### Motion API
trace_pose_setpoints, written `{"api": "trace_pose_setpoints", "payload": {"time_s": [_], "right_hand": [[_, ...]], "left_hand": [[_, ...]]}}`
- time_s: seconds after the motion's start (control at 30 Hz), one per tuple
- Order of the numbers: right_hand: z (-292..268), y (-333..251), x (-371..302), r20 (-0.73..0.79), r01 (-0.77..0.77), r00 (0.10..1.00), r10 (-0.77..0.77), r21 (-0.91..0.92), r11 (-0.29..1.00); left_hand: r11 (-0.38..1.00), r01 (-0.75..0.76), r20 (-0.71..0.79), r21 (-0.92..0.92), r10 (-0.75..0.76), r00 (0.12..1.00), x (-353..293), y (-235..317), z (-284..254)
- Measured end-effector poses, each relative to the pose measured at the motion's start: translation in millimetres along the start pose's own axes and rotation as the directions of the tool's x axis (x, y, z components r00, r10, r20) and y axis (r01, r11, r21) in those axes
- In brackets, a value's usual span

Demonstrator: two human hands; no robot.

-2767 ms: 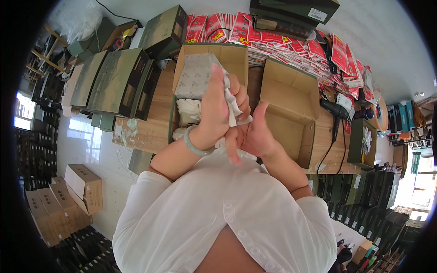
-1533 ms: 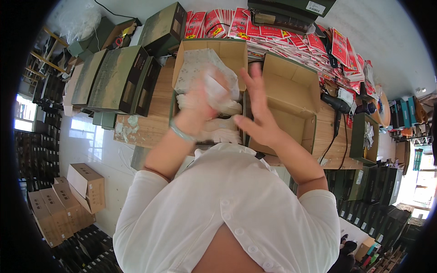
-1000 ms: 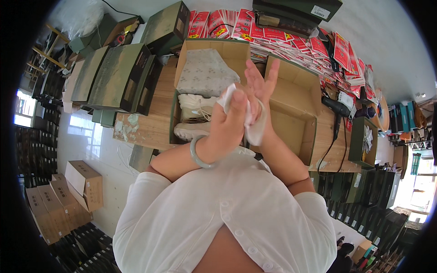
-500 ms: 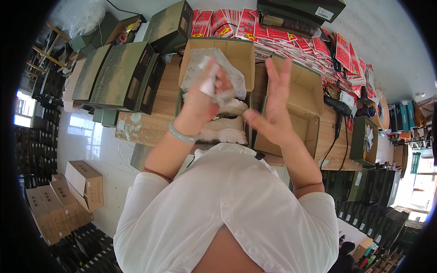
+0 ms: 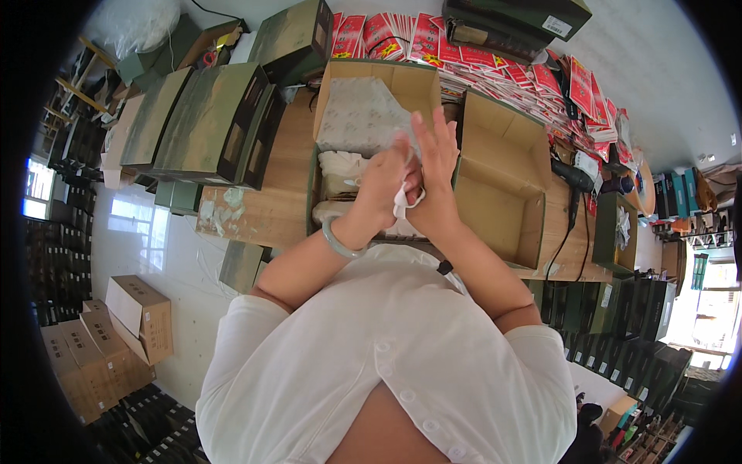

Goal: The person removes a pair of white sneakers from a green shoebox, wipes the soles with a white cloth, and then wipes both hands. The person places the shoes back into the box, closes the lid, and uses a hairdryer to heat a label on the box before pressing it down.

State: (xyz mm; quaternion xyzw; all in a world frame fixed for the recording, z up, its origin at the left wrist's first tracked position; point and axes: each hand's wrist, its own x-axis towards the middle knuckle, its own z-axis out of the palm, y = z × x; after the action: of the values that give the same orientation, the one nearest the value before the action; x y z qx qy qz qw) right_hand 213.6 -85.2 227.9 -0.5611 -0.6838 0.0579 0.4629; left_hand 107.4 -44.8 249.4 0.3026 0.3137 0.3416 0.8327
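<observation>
My left hand (image 5: 380, 184), with a pale bangle at the wrist, is closed round a crumpled white wipe or tissue (image 5: 401, 202). It presses against the palm of my right hand (image 5: 440, 174), whose fingers are stretched out. Both hands are over an open shoebox (image 5: 421, 77). Inside it lies a pair of beige shoes; one shoe (image 5: 340, 168) shows beside my left hand, the other (image 5: 331, 210) is partly hidden by the left wrist. Patterned wrapping paper (image 5: 352, 120) is folded back toward the lid.
An open brown-lined shoebox (image 5: 495, 209) stands to the right. Green shoeboxes (image 5: 205, 124) are stacked at the left. Red printed packets (image 5: 495, 77) are heaped along the back, and a black hair dryer (image 5: 572, 179) with its cord lies at the right.
My hands were apart, the left raised over the wrapping paper with the wipe. Now they have come together, the left pressing on the right palm.
</observation>
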Motion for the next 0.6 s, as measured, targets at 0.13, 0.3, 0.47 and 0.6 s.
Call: {"api": "trace_pose_setpoints", "payload": {"time_s": [0.13, 0.3, 0.47, 0.6], "right_hand": [[-6, -7, -11, 0.161, 0.038, 0.985, -0.062, 0.145, 0.989], [-26, -27, -16, 0.171, -0.124, 0.985, 0.025, 0.597, 0.793], [-33, -51, -14, 0.141, -0.211, 0.977, 0.162, 0.773, 0.598], [-42, -52, -21, 0.131, -0.181, 0.983, 0.128, 0.813, 0.554]], "left_hand": [[0.985, 0.162, 0.076, 0.056, -0.166, 0.983, -7, 9, -8], [0.971, -0.203, 0.287, -0.122, 0.231, 0.930, 3, 53, -84], [0.966, -0.189, 0.076, -0.177, 0.205, 0.976, -52, 56, -48], [0.958, -0.108, 0.178, -0.267, 0.159, 0.971, -82, 38, -25]]}}
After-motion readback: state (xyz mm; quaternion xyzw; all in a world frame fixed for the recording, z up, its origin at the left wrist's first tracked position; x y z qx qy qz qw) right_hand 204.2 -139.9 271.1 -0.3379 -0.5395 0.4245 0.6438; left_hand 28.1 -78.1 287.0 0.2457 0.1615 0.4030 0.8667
